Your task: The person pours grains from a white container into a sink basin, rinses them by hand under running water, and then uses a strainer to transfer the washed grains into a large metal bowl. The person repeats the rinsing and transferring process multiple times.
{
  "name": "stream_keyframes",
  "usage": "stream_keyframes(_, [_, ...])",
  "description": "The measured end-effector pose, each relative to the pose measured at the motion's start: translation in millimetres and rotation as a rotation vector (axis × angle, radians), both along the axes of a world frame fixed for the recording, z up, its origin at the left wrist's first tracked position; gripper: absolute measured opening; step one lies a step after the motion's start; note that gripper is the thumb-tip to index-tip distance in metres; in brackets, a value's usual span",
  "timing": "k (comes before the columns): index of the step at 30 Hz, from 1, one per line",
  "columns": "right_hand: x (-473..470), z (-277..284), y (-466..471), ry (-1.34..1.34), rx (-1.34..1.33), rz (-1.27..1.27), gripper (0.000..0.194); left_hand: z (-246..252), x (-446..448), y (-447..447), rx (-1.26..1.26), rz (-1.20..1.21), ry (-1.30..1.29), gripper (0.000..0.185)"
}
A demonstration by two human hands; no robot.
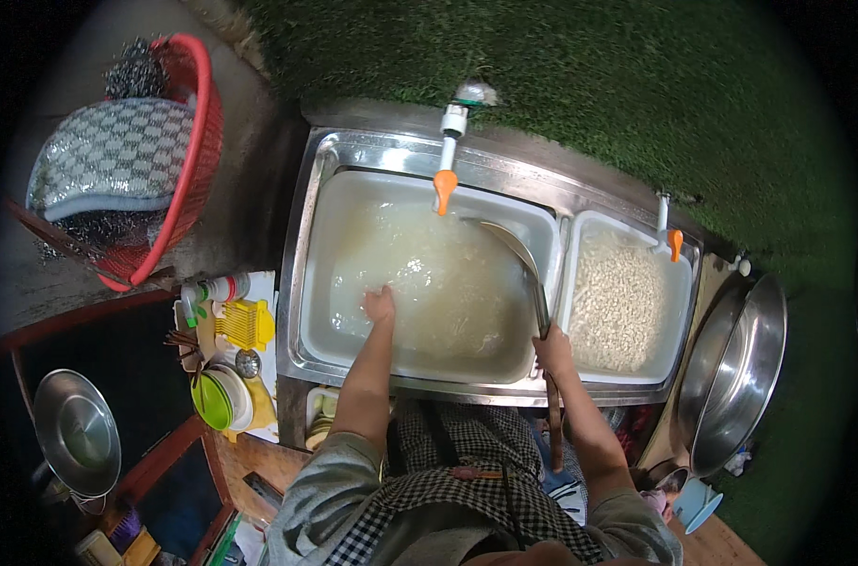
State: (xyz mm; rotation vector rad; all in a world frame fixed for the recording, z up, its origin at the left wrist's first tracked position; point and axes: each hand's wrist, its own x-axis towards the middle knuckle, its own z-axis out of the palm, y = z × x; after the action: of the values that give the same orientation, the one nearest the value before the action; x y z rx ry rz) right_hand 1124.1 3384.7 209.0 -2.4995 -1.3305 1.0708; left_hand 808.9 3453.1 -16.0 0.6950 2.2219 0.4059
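Note:
My right hand [554, 350] grips the long handle of a metal ladle or skimmer [540, 304]. The wooden end of that handle hangs below the hand, and the rounded head rests partly in cloudy water [429, 283]. This water fills a large white plastic tub [314, 311] set in the left sink basin. My left hand [380, 304] reaches into the tub at the water's surface; its fingers are mostly hidden, so its hold is unclear. On the right, a smaller white tub [683, 304] contains many small pale pieces [620, 304] under water.
Two taps with orange handles, a left tap [444, 185] and a right tap [674, 244], overhang the steel sink [294, 297]. Large metal bowls [743, 382] lean at right. A red basket [206, 141] stands upper left; green bowls [213, 400] and a yellow rack [248, 325] sit left.

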Motion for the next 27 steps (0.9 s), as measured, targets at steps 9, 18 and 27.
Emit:
stream_keyframes(9, [-44.5,-31.5,4.6,0.899,-0.716,-0.645,0.014,-0.4,58.0,29.6,0.420,-0.195,-0.287,0.048])
stream_keyframes(18, [-119.0,-92.6,39.7,1.017,-0.579,-0.184,0.015,116.6,36.3,36.4,0.866,-0.700,-0.201,0.024])
stream_keyframes(27, [-77.7,-42.7,30.4,1.136,-0.654,-0.196,0.017,111.9,-54.4,-14.5,0.375,-0.063,-0.030,0.044])
